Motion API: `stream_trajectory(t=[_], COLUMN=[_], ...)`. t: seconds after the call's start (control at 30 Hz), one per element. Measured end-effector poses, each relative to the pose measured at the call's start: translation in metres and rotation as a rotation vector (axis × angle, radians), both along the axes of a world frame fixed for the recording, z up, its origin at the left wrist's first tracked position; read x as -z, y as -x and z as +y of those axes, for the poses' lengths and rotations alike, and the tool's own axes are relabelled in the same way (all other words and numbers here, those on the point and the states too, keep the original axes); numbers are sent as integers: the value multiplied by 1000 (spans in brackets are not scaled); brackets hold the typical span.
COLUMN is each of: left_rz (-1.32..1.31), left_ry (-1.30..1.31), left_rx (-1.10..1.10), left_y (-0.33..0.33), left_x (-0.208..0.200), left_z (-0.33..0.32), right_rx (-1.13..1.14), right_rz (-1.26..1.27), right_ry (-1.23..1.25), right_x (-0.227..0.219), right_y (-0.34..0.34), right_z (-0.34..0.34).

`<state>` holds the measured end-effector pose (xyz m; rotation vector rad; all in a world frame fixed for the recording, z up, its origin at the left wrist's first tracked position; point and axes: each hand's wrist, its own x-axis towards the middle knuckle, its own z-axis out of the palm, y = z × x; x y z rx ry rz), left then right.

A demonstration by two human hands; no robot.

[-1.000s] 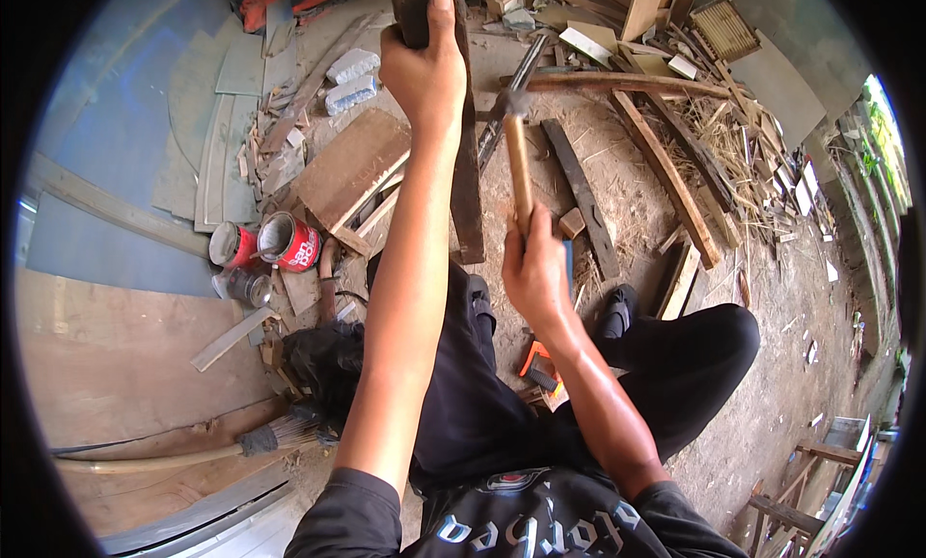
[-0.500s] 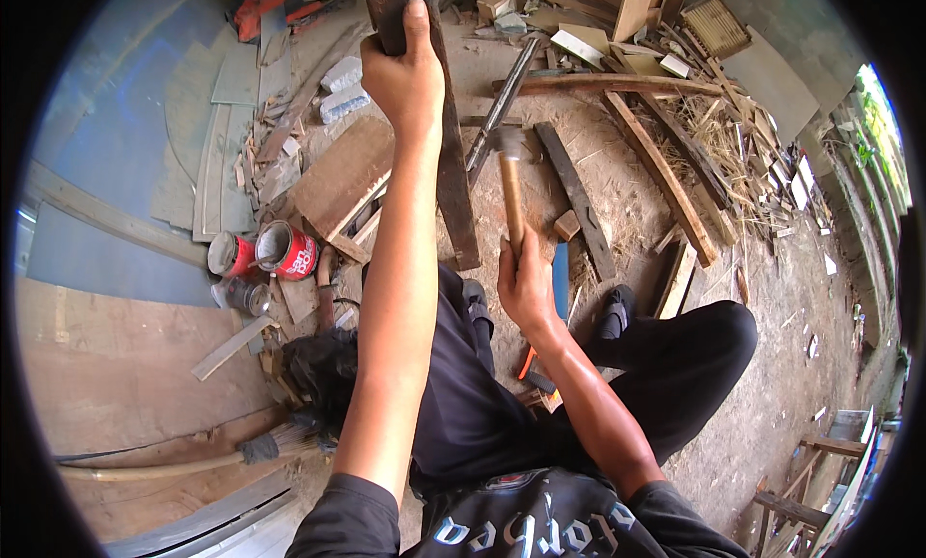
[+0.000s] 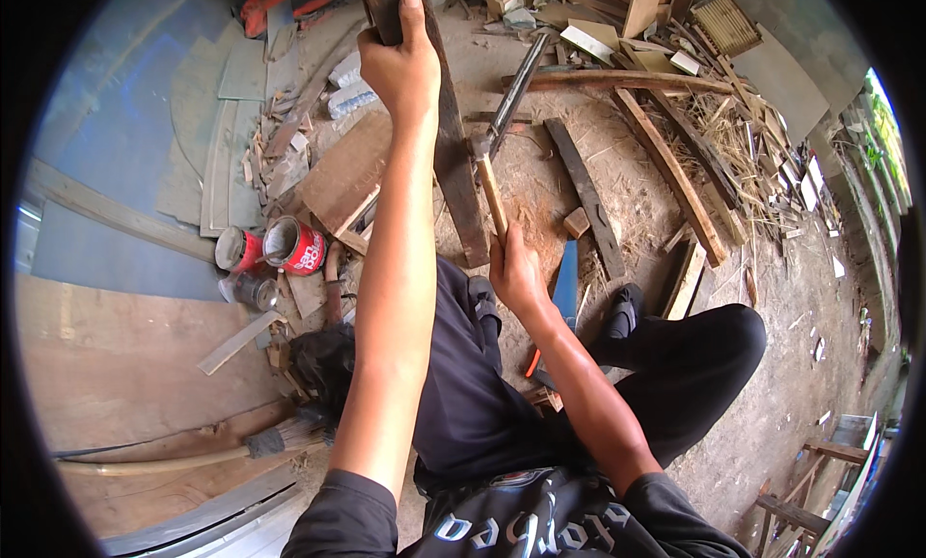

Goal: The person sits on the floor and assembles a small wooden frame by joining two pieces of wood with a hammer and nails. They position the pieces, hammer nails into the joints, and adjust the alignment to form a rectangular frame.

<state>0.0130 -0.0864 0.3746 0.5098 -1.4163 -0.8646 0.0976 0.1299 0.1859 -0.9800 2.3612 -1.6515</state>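
My left hand [image 3: 405, 71] is closed around the upper part of a dark wooden beam [image 3: 455, 172], its thumb lying along the wood. The beam slants down toward my knees, partly hidden by my left forearm. A hammer [image 3: 492, 190] with a pale wooden handle is gripped low in my right hand [image 3: 518, 272]. Its head is at the beam's right side, close to or touching it; I cannot tell which. Just right of my right hand a handsaw with a blue blade [image 3: 565, 278] lies on the ground, partly hidden by my forearm.
Red cans [image 3: 294, 244] and a glass jar [image 3: 256, 293] stand at the left. Loose dark planks [image 3: 584, 196] and long beams [image 3: 670, 172] lie on the right, with a scrap heap [image 3: 762, 134] behind. A small wood block [image 3: 576, 222] sits near the saw.
The hammer has swung left, its head going from apart to up against the beam's side. My left hand keeps its hold, and the view has shifted slightly.
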Motion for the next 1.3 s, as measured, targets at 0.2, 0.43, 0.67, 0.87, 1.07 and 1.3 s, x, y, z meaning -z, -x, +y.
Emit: stream_trajectory(t=[0.2, 0.43, 0.67, 0.87, 1.07, 1.3], left_rz=[68, 1, 24, -10, -12, 77], left_ry=[13, -12, -13, 6, 35, 97], left_rx=[-6, 3, 43, 68, 5, 28], left_y=[-4, -5, -7, -8, -7, -9], left_x=[8, -5, -1, 1, -3, 2], left_z=[-1, 17, 13, -6, 2, -18], right_rx=[56, 25, 110, 68, 28, 89], right_rz=[16, -67, -43, -12, -4, 122], right_ry=[158, -102, 174, 107, -53, 83], right_x=[-60, -10, -22, 23, 59, 49], right_y=[-8, 8, -17, -31, -4, -20], right_z=[-1, 6, 13, 32, 27, 12])
